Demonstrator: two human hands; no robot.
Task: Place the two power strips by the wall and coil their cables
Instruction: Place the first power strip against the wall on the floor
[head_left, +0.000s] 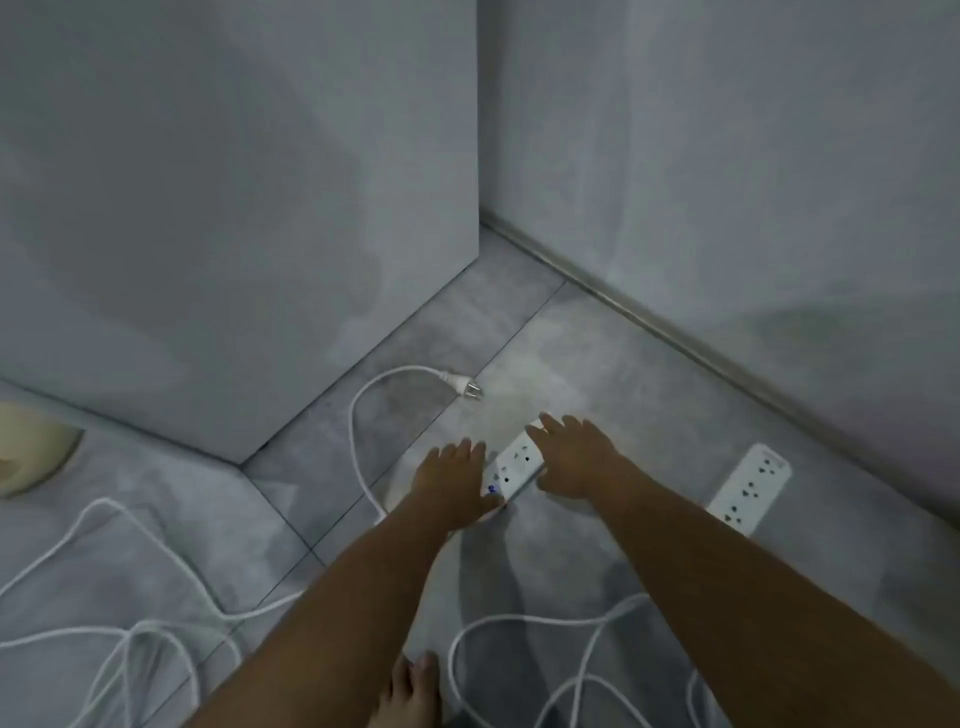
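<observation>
Grey floor (597, 364) | power strip (514, 465) between both hands' spread fingers (543, 423) (touching, ungripped)

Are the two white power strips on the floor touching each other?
Apart. The head view shows bare grey floor between the strip under the hands and the strip nearer the wall.

A single wide-angle head-mounted camera looks forward and steeply down from above at close range onto the grey tiled floor (597, 364) of a corner between two walls (727, 156), both forearms entering from the bottom edge, with soft, dim focus that probably indicates motion blur.
</observation>
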